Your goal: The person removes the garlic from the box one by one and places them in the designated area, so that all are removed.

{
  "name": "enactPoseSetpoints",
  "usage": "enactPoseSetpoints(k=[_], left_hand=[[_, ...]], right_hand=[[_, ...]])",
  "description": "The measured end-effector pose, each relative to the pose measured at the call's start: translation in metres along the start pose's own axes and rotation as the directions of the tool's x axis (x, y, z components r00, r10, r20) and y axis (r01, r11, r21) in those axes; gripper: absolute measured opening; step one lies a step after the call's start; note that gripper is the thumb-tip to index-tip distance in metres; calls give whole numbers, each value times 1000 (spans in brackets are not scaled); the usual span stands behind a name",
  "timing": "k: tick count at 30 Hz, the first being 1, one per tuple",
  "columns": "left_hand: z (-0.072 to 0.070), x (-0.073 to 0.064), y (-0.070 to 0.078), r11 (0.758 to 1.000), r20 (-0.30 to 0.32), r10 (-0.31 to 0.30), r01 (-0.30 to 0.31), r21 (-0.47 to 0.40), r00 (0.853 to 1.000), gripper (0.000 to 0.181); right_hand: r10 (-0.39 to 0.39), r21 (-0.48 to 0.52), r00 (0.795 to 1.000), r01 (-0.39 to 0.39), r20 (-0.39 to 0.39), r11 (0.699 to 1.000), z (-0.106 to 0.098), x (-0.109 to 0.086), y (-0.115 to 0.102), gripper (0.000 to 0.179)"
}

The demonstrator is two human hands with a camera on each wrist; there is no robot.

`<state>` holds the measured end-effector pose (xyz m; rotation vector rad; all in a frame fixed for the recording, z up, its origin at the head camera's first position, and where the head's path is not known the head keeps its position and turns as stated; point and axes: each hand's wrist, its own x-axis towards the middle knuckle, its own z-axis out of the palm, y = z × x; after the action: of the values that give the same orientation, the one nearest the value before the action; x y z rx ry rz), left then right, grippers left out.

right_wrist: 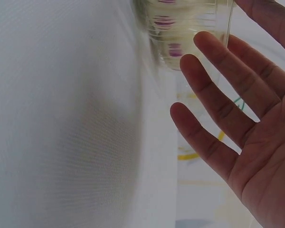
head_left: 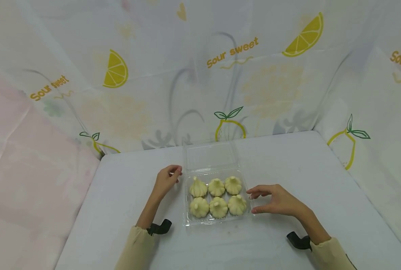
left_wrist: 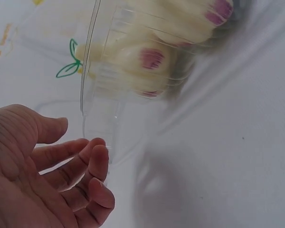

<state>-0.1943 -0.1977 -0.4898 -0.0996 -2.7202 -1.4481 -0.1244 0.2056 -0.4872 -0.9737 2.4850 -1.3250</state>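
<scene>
Between the 2 hands, the head view shows a clear tray (head_left: 204, 222) with 6 garlic bulbs (head_left: 218, 206) in 2 rows, its lid (head_left: 211, 157) open beyond the fingers. From there the left hand (head_left: 166, 181) seems to bring thumb and fingertips together; its wrist view shows them apart, loosely bent around nothing, just beside the clear plastic. The right hand (head_left: 277, 199) is spread at the tray's other side; whether it touches, I cannot tell. Only the wrist views reveal purple marks (left_wrist: 152, 58) low on the bulbs.
</scene>
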Motion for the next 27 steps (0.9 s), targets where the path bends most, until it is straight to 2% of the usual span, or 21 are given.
enactPoseSetpoints(k=[5,13,16,22,27], left_hand=[[-6,-15,0,1000,55,17,-18,22,998,26],[-15,-39,-6,994,75,79,-84,63,994,29],[-17,-45,-8,993,98,104,-109,49,990,30],[-22,-54,-9,990,197,131,-140,33,972,38],[-28,-63,-10,983,284,158,-178,44,946,45]], right_hand=[[2,-6,1000,-2,-1,1000,0,0,0,50],[-1,-1,1000,1,-1,1000,-1,-1,-1,50],[-5,1,1000,5,-3,1000,-1,-1,-1,51],[-10,7,1000,10,-8,1000,0,-2,0,52],[31,21,1000,-31,-1,999,1,-2,0,54]])
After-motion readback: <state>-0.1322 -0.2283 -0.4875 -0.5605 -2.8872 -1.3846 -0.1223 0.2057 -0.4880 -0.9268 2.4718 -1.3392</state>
